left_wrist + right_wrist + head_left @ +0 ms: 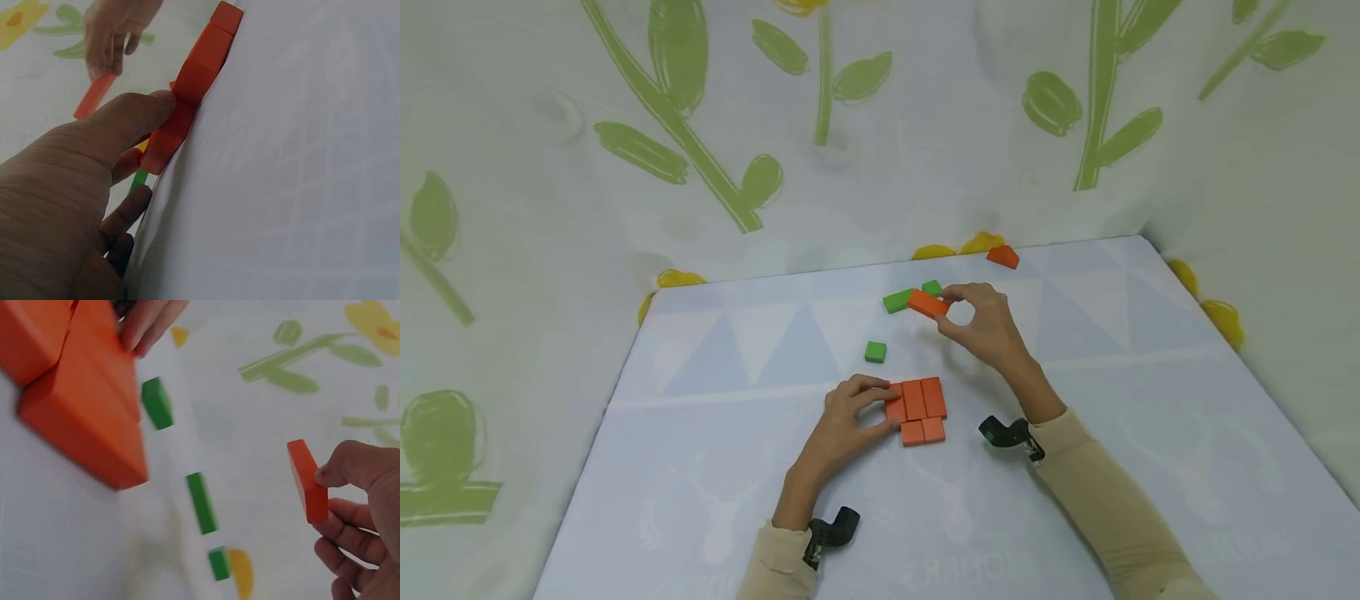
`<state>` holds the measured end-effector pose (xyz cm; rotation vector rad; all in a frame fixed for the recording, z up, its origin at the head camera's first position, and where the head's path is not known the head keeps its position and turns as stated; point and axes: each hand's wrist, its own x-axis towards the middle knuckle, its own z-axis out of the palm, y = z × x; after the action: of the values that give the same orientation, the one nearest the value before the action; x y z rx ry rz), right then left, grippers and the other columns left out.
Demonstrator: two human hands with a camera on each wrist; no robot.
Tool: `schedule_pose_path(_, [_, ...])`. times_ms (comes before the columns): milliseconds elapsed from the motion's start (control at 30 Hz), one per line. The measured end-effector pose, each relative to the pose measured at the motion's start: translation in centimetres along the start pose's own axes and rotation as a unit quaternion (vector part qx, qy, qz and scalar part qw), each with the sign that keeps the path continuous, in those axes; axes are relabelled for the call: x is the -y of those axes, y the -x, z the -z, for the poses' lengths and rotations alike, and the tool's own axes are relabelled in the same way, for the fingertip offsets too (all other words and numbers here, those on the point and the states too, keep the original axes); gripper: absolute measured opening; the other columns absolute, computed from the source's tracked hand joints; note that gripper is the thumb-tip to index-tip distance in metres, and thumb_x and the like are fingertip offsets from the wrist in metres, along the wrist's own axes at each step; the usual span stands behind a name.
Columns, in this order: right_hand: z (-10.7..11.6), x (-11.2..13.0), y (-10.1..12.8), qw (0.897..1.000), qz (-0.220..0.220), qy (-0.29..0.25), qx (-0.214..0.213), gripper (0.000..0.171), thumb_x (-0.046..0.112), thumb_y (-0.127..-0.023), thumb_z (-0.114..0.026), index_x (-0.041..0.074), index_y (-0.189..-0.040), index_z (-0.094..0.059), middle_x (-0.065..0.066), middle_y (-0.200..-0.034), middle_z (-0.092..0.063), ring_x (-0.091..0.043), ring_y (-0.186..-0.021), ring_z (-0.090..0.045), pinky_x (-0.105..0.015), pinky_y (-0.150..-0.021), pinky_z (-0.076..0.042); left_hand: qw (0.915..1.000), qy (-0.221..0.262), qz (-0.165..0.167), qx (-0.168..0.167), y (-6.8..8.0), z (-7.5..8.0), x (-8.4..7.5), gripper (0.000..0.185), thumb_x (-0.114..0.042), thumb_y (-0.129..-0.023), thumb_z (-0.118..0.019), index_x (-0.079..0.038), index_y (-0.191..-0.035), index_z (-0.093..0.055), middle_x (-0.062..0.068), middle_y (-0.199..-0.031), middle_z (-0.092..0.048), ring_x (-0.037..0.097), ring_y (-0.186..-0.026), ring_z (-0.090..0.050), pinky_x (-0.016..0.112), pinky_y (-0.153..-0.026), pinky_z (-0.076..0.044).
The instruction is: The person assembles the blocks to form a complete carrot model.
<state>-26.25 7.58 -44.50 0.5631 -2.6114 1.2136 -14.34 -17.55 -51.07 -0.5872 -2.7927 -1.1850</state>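
Note:
My right hand pinches an orange block by one end, raised above the table, its far end tilted out to the left. In the right wrist view the same orange block sits between thumb and fingers. Nearer me, several orange blocks lie side by side, with two smaller ones along their near edge. My left hand holds the leftmost orange block of this group, thumb at its near end and fingers at the far end. In the left wrist view the thumb presses the orange block.
A green block lies beyond the orange group. Farther back are a long green block and a small green block. An orange wedge-like block lies at the table's back edge. Flower-printed cloth surrounds the white table.

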Motion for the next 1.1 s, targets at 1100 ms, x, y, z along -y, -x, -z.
schedule_pose_path(1100, [2.6,3.5,9.2,0.978,0.192,-0.03,0.08,0.034,0.01,-0.08,-0.078,0.014,-0.112,-0.069,0.007,-0.107,-0.067,-0.015,-0.109,-0.054,-0.046,-0.093,-0.033,0.9998,0.017,-0.011,-0.006,0.0,0.0,0.1,0.038,-0.03,-0.088,-0.079,-0.023,-0.125,-0.071,-0.011,-0.132,-0.054,0.016,-0.123,-0.048,0.047,-0.107,-0.027])
